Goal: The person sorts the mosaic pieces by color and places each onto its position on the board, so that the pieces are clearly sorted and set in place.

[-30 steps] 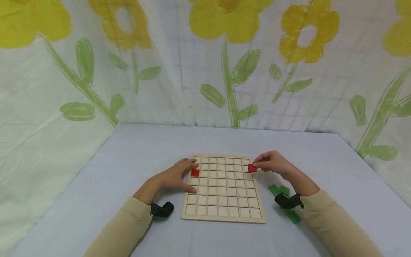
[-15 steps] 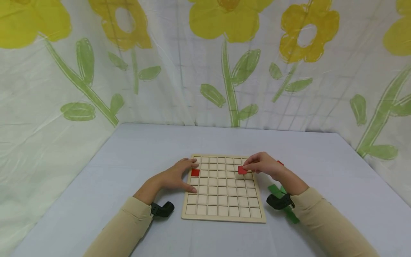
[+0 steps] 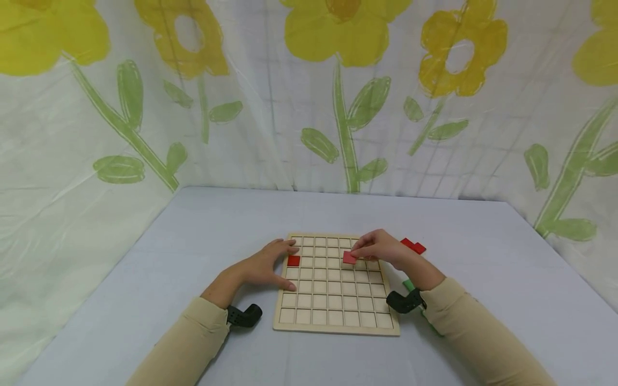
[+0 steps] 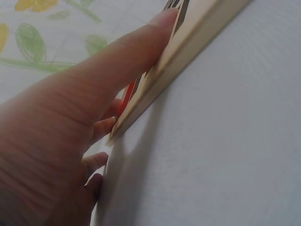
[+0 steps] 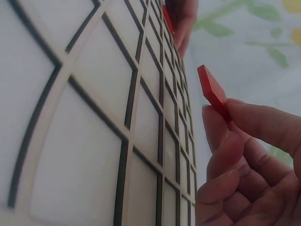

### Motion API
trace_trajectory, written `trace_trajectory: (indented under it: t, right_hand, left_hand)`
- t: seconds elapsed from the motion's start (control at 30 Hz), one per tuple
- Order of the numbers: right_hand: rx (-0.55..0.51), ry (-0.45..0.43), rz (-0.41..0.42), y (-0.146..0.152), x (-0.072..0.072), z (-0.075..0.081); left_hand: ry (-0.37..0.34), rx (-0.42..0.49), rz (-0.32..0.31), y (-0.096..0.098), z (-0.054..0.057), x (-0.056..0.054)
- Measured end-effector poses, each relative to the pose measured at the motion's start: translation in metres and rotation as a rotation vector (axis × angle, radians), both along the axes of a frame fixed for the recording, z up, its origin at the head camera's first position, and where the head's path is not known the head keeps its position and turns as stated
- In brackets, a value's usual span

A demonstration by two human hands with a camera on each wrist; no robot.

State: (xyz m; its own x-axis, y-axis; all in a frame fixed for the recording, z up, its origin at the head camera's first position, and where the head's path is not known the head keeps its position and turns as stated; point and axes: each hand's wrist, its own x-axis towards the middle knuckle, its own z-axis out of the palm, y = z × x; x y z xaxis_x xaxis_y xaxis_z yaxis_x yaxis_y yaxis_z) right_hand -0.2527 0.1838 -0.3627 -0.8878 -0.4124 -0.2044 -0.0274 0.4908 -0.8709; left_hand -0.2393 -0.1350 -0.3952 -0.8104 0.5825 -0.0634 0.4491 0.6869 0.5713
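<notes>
A wooden grid board (image 3: 333, 329) lies on the table, divided into square cells. One red square tile (image 3: 293, 261) sits in a cell of its left column. My left hand (image 3: 265, 264) rests at the board's left edge, fingers spread and relaxed, thumb lying over the frame; the left wrist view shows the thumb (image 4: 136, 52) across the edge. Above the board's upper right part, my right hand (image 3: 381, 247) pinches another red tile (image 3: 349, 258) between thumb and fingertips. In the right wrist view this tile (image 5: 212, 88) is tilted and raised off the grid.
Right of the board lie loose red tiles (image 3: 413, 246). Green tiles (image 3: 409, 285) are partly hidden under the right forearm. Each wrist carries a black camera band (image 3: 243, 315). A flower-printed curtain (image 3: 309, 107) hangs behind the white table (image 3: 217, 214).
My right hand has carried the pinched red tile leftward, from the board's right edge to over its upper right cells. Loose red tiles have come into view behind it. My left hand stays put.
</notes>
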Motion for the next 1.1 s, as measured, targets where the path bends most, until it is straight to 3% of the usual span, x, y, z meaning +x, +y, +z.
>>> trace_trajectory:
  t: [0.5,1.1]
  right_hand:
    - [-0.011,-0.013,0.060,-0.041,-0.008,-0.003]
    - [0.069,0.035,0.086,-0.082,-0.019,-0.009]
  left_hand:
    - [-0.003,0.014,-0.008,0.000,0.000,0.000]
    - [-0.030,0.000,0.010,0.000,0.002,0.000]
